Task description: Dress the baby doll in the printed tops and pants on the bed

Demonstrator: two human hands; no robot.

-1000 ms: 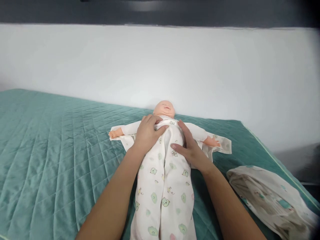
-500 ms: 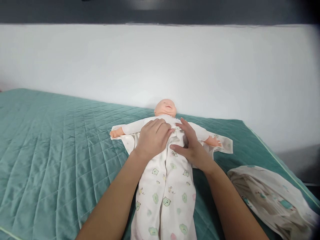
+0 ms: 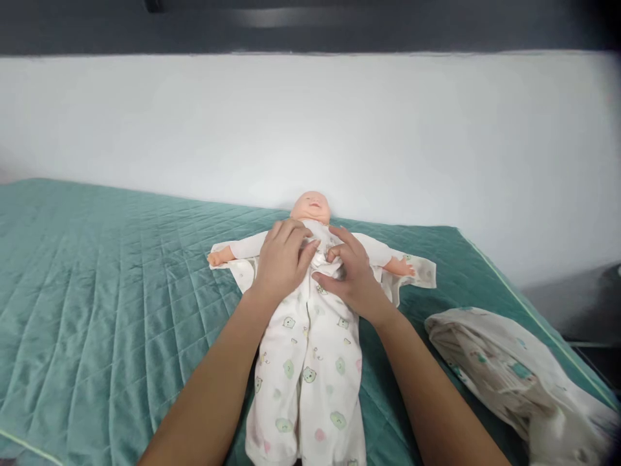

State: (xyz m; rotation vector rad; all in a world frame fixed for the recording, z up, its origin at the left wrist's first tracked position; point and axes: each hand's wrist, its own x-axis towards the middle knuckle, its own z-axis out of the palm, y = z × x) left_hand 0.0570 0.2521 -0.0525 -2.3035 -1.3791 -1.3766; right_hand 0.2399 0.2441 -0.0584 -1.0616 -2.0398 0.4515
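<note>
A baby doll (image 3: 310, 207) lies on its back with both arms stretched out sideways. It wears a white top and white trousers (image 3: 305, 369) with green animal faces and pink spots. My left hand (image 3: 284, 259) rests over the doll's belly at the trouser top, fingers bent forward and thumb held apart. Facing it, my right hand (image 3: 352, 275) touches the bunched cloth there, thumb and curved fingers spread. Neither hand visibly grips anything, though the left fingertips are partly hidden. A printed white jacket (image 3: 424, 270) is spread beneath the doll's arms.
The doll lies on a green quilted bed cover (image 3: 121, 310). To the right is a crumpled white printed cloth (image 3: 509, 375), beside my right forearm. A pale wall (image 3: 310, 129) stands close behind the doll's head, with a dark band above.
My left thumb has moved away from its fingers, and a right finger has curled inward on the cloth. The camera view has shifted slightly; the doll lies as before.
</note>
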